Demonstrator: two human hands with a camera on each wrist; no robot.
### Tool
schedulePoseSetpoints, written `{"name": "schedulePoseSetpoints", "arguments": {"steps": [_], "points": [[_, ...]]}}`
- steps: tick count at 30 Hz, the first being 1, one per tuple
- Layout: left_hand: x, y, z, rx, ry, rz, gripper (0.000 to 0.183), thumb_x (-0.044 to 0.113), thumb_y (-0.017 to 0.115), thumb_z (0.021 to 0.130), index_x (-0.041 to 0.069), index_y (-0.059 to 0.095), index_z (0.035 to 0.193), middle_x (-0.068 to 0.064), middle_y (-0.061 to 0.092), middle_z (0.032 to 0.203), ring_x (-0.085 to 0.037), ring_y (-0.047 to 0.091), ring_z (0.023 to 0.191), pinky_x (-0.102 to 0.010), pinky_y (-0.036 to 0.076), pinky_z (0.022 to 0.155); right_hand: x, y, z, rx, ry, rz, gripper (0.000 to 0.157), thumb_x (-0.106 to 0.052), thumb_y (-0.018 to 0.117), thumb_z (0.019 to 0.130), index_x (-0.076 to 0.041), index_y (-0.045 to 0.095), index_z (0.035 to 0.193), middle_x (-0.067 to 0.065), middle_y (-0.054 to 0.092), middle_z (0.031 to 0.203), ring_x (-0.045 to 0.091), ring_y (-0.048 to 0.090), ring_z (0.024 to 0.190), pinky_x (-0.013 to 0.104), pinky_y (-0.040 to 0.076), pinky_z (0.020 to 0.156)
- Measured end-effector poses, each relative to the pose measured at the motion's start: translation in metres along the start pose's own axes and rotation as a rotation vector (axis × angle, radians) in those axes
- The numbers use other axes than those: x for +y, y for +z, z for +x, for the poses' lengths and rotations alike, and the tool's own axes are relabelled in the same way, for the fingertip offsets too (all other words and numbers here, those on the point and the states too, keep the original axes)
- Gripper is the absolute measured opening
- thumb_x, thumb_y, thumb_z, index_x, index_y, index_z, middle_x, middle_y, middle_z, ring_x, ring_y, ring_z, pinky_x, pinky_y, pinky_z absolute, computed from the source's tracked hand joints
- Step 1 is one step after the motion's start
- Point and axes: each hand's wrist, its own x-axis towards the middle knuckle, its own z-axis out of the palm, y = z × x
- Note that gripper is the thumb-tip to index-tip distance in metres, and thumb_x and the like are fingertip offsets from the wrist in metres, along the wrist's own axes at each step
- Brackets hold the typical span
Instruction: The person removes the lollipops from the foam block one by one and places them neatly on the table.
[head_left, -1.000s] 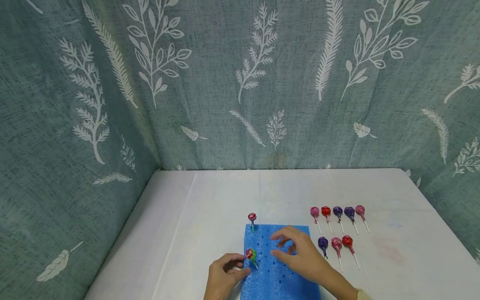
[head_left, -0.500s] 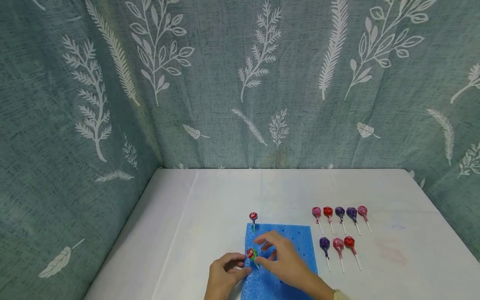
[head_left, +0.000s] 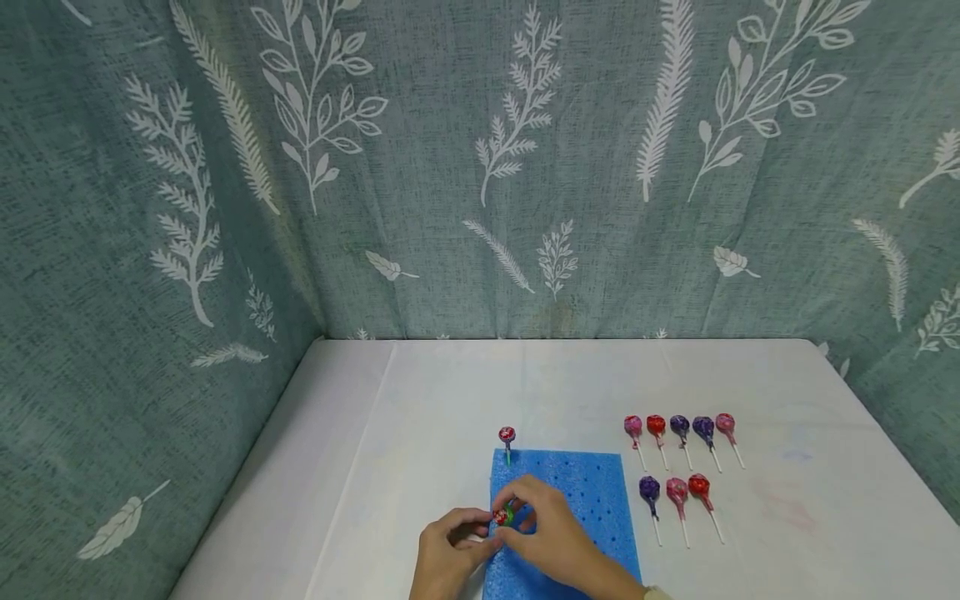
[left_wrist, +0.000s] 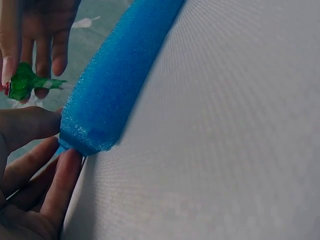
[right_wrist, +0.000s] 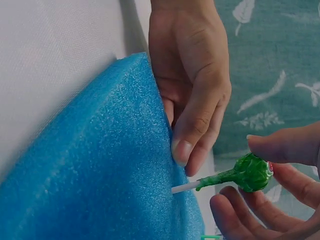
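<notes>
A green-wrapped lollipop with a red patch on top (right_wrist: 252, 172) stands with its white stick in the blue foam block (head_left: 600, 508), near the block's left edge. My right hand (head_left: 551, 533) pinches its candy head between thumb and fingers. In the right wrist view the thumb lies on the head and the other fingers curl below. Thumb and fingers of my left hand (head_left: 448, 548) grip the left edge of the foam, just beside that stick. Another red-topped lollipop (head_left: 507, 434) stands upright at the block's far left corner. Rows of small dark holes mark the foam's top.
Several wrapped lollipops lie in two rows on the white table (head_left: 405, 433), right of the foam. The back row includes a purple lollipop (head_left: 703, 429), the front row a red lollipop (head_left: 699, 485). A green leaf-patterned curtain (head_left: 420, 208) hangs behind and at the sides.
My right hand has moved left across the foam, from hovering over it to pinching the green-wrapped lollipop's head. The left hand has kept its grip on the foam's edge.
</notes>
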Motion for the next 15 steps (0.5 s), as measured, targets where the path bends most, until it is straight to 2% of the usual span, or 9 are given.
{"name": "schedulePoseSetpoints", "arguments": {"steps": [6,15], "points": [[-0.0024,0.0018,0.0013,0.004,-0.007,0.012,0.037,0.012,0.084,0.070,0.002,0.069,0.102,-0.008,0.065,0.086,-0.019,0.062,0.073,-0.025,0.053,0.063,0.0048,0.0000,-0.0035,0.027,-0.006,0.049,0.019,0.000,0.071,0.082,-0.010,0.062,0.096,-0.003,0.059,0.095,0.011,0.060,0.085,0.024,0.054,0.069],[-0.0023,0.0010,0.0036,0.006,0.009,0.007,0.036,0.008,0.083,0.070,0.002,0.069,0.102,-0.008,0.065,0.088,-0.019,0.063,0.076,-0.025,0.054,0.064,0.0090,0.0010,-0.0088,0.112,0.003,0.100,0.022,-0.001,0.073,0.081,-0.008,0.062,0.099,0.001,0.063,0.097,0.015,0.064,0.088,0.024,0.055,0.070]]}}
